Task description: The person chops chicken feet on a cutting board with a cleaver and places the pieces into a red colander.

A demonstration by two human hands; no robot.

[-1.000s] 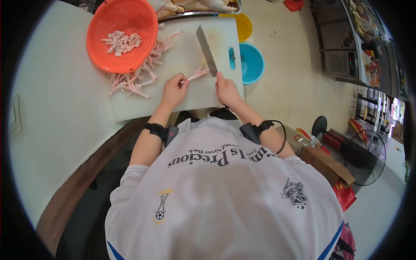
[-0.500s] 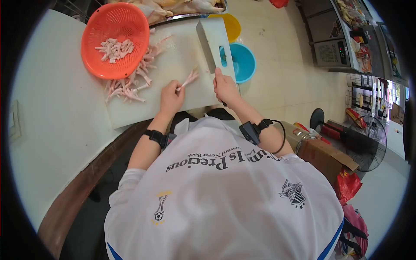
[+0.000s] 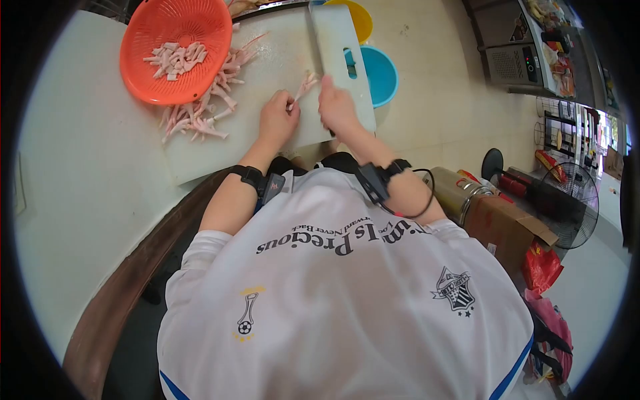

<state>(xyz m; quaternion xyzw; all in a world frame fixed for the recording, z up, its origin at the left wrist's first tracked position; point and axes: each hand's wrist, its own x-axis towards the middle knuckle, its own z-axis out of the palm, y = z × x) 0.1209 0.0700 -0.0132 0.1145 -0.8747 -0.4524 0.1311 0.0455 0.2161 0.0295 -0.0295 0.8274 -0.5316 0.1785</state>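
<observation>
My left hand (image 3: 279,119) is closed around the leg end of a pale chicken foot (image 3: 305,88), over the white cutting board (image 3: 280,57). The foot's toes point away from me, close to the blade of a cleaver (image 3: 315,41). My right hand (image 3: 337,108), slightly smeared by motion, grips that cleaver's handle, and its blade stands nearly edge-on over the board. Left of my hands lies a pile of chicken feet (image 3: 200,123), partly under an orange colander (image 3: 141,41). Small cut chicken pieces (image 3: 177,60) sit in the colander.
Beyond the board's right edge are a blue basin (image 3: 385,77) and a yellow basin (image 3: 361,23). A tray (image 3: 277,8) shows at the far edge. To my right stand a cardboard box (image 3: 503,230) and a fan (image 3: 570,203).
My left hand has moved right with the chicken foot, nearer the cleaver. The cleaver has turned more edge-on, and my right hand has shifted slightly left. The whole view has shifted a little.
</observation>
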